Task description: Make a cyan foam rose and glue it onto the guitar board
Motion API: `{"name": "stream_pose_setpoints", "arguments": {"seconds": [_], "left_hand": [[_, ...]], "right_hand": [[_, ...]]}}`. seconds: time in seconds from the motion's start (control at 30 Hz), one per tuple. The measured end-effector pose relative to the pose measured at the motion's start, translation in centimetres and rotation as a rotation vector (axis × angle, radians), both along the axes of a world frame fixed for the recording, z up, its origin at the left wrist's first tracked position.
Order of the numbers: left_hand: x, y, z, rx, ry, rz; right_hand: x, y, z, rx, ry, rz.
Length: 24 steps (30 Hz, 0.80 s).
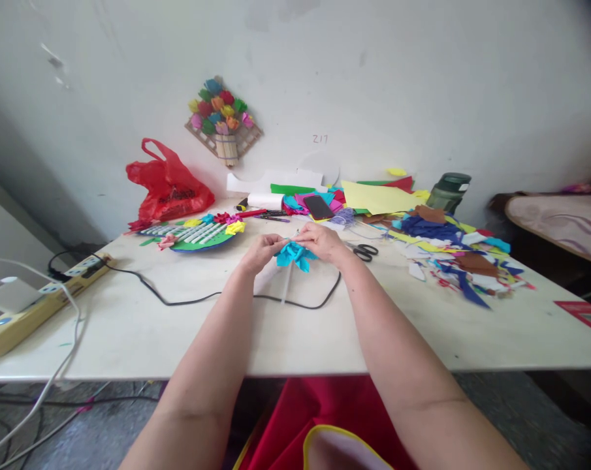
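Both hands meet over the middle of the table around a bright blue crepe paper flower [294, 254]. My left hand [266, 250] is closed in a pinch on the flower's left upper edge. From the right, my right hand [322, 240] pinches the same flower near its top, fingertips close to the left ones. Its petals hang downward below the fingers. A pale, translucent stick [286, 284] extends from under the petals toward me; whether it is joined to the flower I cannot tell. Black-handled scissors [365, 252] lie just right of my right wrist.
A black cable [192, 302] crosses the table under my hands. At the left are a power strip [45, 303], a red plastic bag [170, 186] and a green board with paper flowers [207, 243]. A phone [319, 207], paper scraps [471, 261] and a green bottle [449, 191] lie or stand rightward.
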<state>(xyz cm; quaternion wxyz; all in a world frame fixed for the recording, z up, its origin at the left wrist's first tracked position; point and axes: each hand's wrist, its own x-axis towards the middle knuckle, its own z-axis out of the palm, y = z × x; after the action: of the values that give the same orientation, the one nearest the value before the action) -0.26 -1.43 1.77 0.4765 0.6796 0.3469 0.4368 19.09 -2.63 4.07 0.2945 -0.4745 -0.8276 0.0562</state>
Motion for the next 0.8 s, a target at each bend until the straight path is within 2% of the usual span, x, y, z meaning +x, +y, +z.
{"name": "stream_pose_setpoints", "arguments": {"seconds": [0.23,0.33,0.8], "left_hand": [[0.1,-0.4,0.5,0.066,0.096,0.02],[0.1,-0.2,0.4,0.081,0.128,0.006],[0.4,-0.3,0.6,0.142,0.196,-0.005]], "right_hand": [[1.1,1.6,-1.2,-0.019,0.139,0.244],[1.4,1.9,-1.4,-0.043,0.17,0.295],[1.4,1.6,-1.0,-0.022,0.083,0.218]]}}
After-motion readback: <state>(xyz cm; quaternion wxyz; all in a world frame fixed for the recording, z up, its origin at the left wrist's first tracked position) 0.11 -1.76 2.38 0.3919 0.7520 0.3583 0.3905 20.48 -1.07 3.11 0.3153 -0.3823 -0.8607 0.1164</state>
